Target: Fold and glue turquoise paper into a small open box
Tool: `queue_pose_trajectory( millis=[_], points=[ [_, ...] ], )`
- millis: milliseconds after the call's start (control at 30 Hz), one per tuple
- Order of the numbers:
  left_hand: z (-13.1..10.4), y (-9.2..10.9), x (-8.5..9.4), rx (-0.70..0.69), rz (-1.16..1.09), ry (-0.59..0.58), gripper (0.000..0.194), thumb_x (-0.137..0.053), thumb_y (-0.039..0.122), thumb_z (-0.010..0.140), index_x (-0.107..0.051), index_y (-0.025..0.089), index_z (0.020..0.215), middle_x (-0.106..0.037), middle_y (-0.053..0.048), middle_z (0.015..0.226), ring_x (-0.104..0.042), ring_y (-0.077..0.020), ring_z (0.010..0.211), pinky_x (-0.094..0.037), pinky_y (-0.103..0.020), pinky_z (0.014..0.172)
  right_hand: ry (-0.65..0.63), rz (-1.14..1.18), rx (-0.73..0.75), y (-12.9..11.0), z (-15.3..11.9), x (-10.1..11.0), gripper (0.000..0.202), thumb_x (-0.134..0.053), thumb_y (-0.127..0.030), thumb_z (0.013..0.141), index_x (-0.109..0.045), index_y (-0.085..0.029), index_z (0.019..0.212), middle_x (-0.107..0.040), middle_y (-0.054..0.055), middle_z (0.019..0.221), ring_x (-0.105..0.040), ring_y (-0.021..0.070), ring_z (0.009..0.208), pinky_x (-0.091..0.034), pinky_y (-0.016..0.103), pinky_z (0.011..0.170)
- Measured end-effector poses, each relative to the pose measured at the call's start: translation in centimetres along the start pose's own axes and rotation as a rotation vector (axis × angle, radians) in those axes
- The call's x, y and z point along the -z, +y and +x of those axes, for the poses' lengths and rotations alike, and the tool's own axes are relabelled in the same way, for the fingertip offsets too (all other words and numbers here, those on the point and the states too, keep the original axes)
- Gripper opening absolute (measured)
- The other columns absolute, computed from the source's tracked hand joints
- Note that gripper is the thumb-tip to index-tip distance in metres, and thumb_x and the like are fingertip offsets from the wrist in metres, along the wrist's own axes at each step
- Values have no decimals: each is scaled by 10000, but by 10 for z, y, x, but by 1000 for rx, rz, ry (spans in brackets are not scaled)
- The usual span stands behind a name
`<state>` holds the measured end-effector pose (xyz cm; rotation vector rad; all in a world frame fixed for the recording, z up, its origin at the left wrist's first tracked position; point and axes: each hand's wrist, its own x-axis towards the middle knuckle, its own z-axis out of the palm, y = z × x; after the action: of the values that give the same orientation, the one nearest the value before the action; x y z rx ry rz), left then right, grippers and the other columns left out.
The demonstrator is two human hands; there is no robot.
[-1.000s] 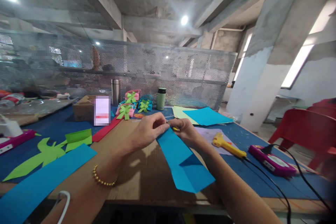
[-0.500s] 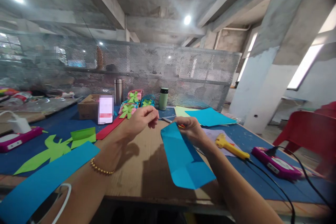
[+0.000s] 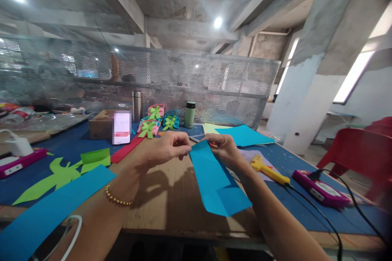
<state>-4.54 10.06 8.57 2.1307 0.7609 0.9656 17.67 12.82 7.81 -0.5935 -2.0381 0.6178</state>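
A folded piece of blue paper (image 3: 214, 183) hangs at a slant above the cardboard sheet. At its upper right edge, my right hand (image 3: 223, 147) grips it, with the fingertips partly hidden behind the paper. My left hand (image 3: 173, 147) is closed in a pinch at the paper's upper left corner, thumb and forefinger meeting there. A gold bead bracelet (image 3: 118, 200) circles my left wrist. Beneath both hands lies the brown cardboard (image 3: 153, 212). Left of my forearm, a long blue paper strip (image 3: 58, 212) crosses the table edge.
Green paper cutouts (image 3: 61, 175) and a phone (image 3: 121, 127) leaning on a box (image 3: 99, 124) are at left. Small bow-topped paper pieces (image 3: 148, 128), a steel flask (image 3: 137, 106) and a green bottle (image 3: 190, 115) stand behind. Right: yellow glue gun (image 3: 269, 170), purple power strip (image 3: 320, 187), blue sheets (image 3: 245, 135).
My left hand has moved right and down to the paper's upper left corner, where its fingers now pinch. My right hand keeps its hold, and the blue paper has shifted slightly.
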Motion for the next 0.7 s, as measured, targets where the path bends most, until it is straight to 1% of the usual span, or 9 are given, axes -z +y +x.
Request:
queue_pose_trajectory(
  millis=[100, 200, 300, 367, 467, 533, 633, 700],
  points=[
    [-1, 3, 1, 6, -67, -34, 153, -625, 290, 842, -591, 162, 766, -568, 9, 702, -531, -105, 657, -422, -254, 620, -14, 18, -13, 0, -1, -1, 154, -673, -262, 787, -667, -155, 677, -564, -4, 639, -481, 117, 612, -372, 226, 562],
    [-1, 2, 4, 28, -75, -61, 194, -604, 335, 871, -602, 156, 796, -583, 8, 701, -552, -105, 652, -427, -254, 624, -14, 2, -9, 0, -1, 0, 158, -683, -274, 787, -677, -149, 689, -570, -2, 644, -489, 120, 622, -377, 225, 572],
    [0, -2, 4, 35, 7, -22, 265, -568, 406, 912, -619, 158, 837, -591, 7, 687, -573, -111, 646, -418, -254, 611, -2, -16, 1, 0, 0, 1, 172, -713, -300, 768, -685, -147, 696, -580, -1, 646, -500, 124, 628, -383, 226, 579],
    [1, -4, 1, 21, 20, 7, 275, -570, 425, 912, -623, 159, 863, -590, 6, 701, -577, -112, 648, -422, -254, 609, -2, -17, 2, 1, 0, 2, 187, -721, -311, 762, -679, -146, 684, -576, -2, 640, -497, 122, 622, -384, 227, 577],
    [2, -3, -3, -11, 2, 8, 227, -585, 369, 898, -606, 150, 841, -576, 5, 716, -558, -106, 645, -426, -251, 606, -16, -2, -26, 2, -1, 0, 216, -695, -321, 782, -659, -145, 663, -551, -4, 620, -474, 115, 601, -368, 223, 554],
    [3, -1, -5, -24, 33, 23, 199, -572, 327, 895, -594, 147, 812, -557, 8, 706, -533, -103, 639, -418, -248, 600, -27, 19, -48, 2, -1, -1, 231, -676, -330, 795, -645, -146, 661, -536, -6, 616, -461, 113, 596, -361, 222, 545],
    [3, -1, -4, -27, 90, 35, 180, -548, 299, 897, -592, 147, 811, -541, 11, 705, -515, -103, 642, -409, -249, 603, -44, 17, -59, 1, -1, -2, 254, -673, -354, 795, -631, -143, 660, -519, -8, 620, -452, 111, 605, -360, 224, 554],
    [4, -3, -2, -23, 96, 13, 184, -544, 301, 898, -590, 147, 808, -540, 11, 708, -521, -107, 650, -411, -251, 612, -57, -4, -71, 1, -1, -2, 284, -671, -382, 798, -620, -141, 655, -503, -11, 617, -441, 108, 609, -350, 222, 551]
  ],
)
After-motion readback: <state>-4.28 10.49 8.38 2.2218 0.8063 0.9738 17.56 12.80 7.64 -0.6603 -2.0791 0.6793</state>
